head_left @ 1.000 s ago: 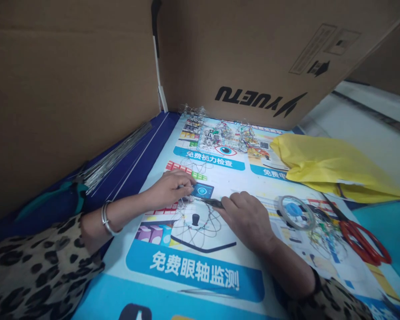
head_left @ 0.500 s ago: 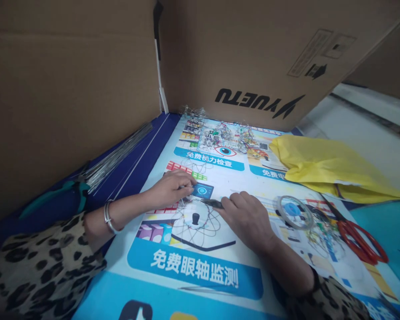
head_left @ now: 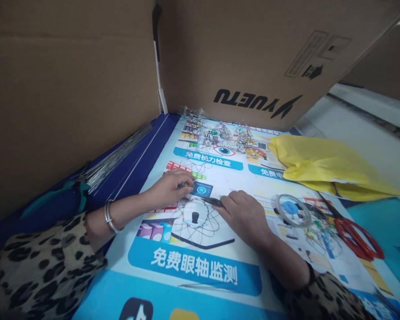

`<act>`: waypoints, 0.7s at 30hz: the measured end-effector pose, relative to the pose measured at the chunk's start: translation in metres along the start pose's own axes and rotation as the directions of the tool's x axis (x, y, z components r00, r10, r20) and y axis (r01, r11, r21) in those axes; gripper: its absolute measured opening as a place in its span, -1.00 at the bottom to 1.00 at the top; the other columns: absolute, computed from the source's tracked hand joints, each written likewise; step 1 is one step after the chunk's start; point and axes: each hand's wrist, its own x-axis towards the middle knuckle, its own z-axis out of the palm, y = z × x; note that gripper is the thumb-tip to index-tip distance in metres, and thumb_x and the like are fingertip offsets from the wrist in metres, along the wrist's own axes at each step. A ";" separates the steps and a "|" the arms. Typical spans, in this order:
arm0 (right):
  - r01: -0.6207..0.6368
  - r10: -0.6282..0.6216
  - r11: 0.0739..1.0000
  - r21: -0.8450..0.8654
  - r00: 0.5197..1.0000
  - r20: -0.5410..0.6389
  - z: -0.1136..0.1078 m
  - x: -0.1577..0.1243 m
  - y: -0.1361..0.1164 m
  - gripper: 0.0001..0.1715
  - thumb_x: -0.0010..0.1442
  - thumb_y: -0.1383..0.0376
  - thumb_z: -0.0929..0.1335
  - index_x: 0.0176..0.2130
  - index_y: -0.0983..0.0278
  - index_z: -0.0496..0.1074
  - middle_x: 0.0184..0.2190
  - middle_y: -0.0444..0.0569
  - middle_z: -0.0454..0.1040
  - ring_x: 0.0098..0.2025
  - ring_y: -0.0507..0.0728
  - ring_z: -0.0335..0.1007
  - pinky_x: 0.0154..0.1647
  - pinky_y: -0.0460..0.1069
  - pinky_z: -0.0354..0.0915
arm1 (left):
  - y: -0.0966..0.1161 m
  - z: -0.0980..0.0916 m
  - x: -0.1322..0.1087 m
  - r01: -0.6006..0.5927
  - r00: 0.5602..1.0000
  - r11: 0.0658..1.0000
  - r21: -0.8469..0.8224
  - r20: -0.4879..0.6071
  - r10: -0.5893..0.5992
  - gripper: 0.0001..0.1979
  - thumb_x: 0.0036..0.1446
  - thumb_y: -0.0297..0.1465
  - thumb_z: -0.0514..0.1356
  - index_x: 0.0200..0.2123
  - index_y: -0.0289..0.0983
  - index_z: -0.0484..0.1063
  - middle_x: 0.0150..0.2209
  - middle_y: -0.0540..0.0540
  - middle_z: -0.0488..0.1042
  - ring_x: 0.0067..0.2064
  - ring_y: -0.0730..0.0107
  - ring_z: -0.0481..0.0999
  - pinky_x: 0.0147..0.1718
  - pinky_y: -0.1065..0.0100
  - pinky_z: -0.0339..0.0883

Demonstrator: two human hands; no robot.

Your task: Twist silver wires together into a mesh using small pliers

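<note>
My left hand (head_left: 173, 187), with a silver bracelet at the wrist, pinches the upper edge of a looped thin-wire piece (head_left: 203, 224). The loops spread over the printed sheet below my fingers. My right hand (head_left: 245, 218) is wrapped round dark pliers (head_left: 212, 202). Their narrow tip points left and reaches the wire close to my left fingertips. Whether the jaws grip the wire is too small to tell.
Tangled wire pieces (head_left: 220, 131) lie at the back by a cardboard box (head_left: 253, 53). Straight wires (head_left: 116, 155) and teal-handled pliers (head_left: 56, 198) are left. To the right are a tape roll (head_left: 292, 210), red scissors (head_left: 358, 238) and a yellow bag (head_left: 326, 166).
The pliers' tip has shifted very slightly beside my left fingertips. Both hands keep nearly the same place and hold, and the view has turned a little.
</note>
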 end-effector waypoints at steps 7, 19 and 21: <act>-0.030 0.030 0.999 0.019 1.000 -0.005 0.003 0.000 0.000 -0.63 0.20 0.05 0.22 -0.45 0.24 0.35 -0.49 -0.06 0.36 -0.37 0.09 0.19 -0.39 -0.02 -0.02 | 0.010 -0.005 -0.001 -0.130 0.986 0.986 -0.103 -0.114 0.118 -0.86 0.14 -0.39 0.11 -0.37 -0.27 0.46 -0.35 -0.07 0.49 -0.22 0.38 0.43 -0.14 0.29 0.26; -0.030 0.031 0.999 0.030 0.999 -0.017 0.004 0.000 0.001 -0.63 0.21 0.06 0.22 -0.46 0.25 0.36 -0.50 -0.06 0.36 -0.38 0.07 0.20 -0.40 -0.03 -0.02 | 0.013 0.000 -0.001 -0.148 0.989 0.989 -0.018 -0.003 0.148 -0.86 0.12 -0.30 0.17 -0.31 -0.16 0.51 -0.37 -0.03 0.52 -0.27 0.37 0.42 -0.16 0.27 0.20; -0.033 0.033 0.999 0.028 0.999 -0.015 0.004 0.000 0.000 -0.62 0.21 0.06 0.22 -0.46 0.25 0.36 -0.49 -0.06 0.37 -0.38 0.08 0.20 -0.40 -0.03 -0.02 | 0.013 0.001 -0.001 -0.156 0.988 0.988 -0.008 0.004 0.156 -0.86 0.12 -0.30 0.17 -0.32 -0.17 0.51 -0.38 -0.02 0.51 -0.28 0.38 0.42 -0.17 0.28 0.20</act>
